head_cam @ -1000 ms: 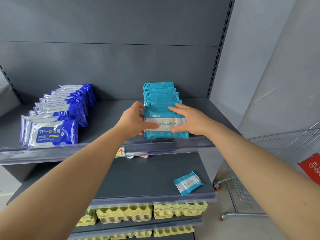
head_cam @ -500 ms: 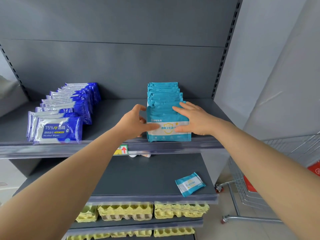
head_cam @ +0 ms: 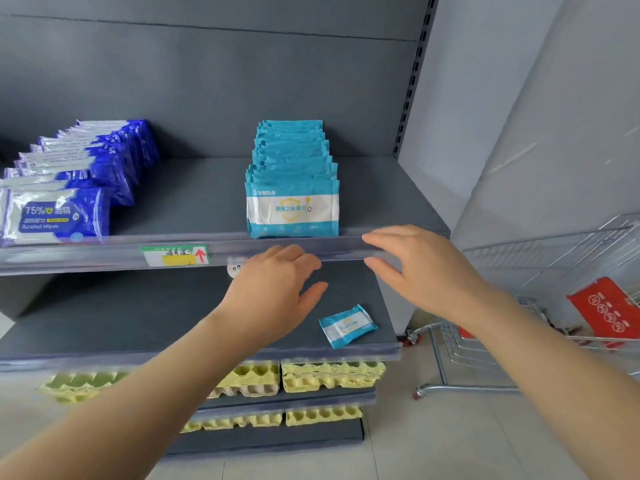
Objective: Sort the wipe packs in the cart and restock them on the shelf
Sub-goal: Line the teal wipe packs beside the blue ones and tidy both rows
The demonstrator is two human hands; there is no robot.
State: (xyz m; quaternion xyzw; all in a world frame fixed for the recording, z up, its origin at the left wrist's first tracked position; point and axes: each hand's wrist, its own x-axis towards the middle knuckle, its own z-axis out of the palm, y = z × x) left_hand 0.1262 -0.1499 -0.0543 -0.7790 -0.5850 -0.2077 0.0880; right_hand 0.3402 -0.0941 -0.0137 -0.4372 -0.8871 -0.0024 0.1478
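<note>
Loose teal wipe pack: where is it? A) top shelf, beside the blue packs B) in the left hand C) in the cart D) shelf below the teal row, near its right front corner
D: the loose teal wipe pack lies flat on the lower shelf, under the teal row, apart from the left hand.

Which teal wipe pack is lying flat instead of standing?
The lone teal pack on the lower shelf; the other teal packs stand upright in a row one shelf up.
</note>
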